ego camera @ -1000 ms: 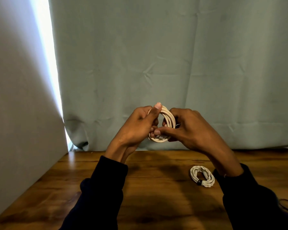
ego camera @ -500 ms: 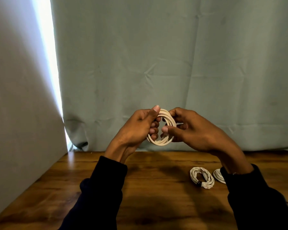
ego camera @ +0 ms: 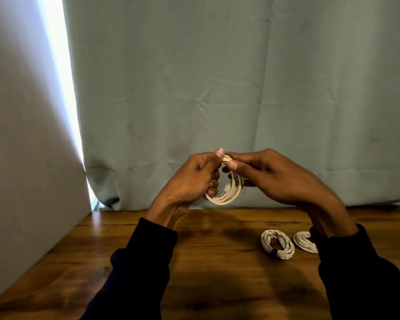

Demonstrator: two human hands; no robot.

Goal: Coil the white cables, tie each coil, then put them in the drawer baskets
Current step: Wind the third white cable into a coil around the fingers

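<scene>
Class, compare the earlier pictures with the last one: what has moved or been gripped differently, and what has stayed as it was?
The right hand has shifted its pinch from the bottom of the cable coil up to its top, beside the left thumb. A second tied coil has come into view past the right sleeve. The left hand still grips the coil above the table; the first tied coil lies unmoved.

Light level: dim, warm indoors.
Source: an overexposed strip of daylight is seen between curtain (ego camera: 240, 88) and wall.
Shadows: soft arm shadows are cast on the table (ego camera: 217, 273).
Glare: sheen at the table's far left corner.
Sharpness: slightly soft; edges are bowed.
</scene>
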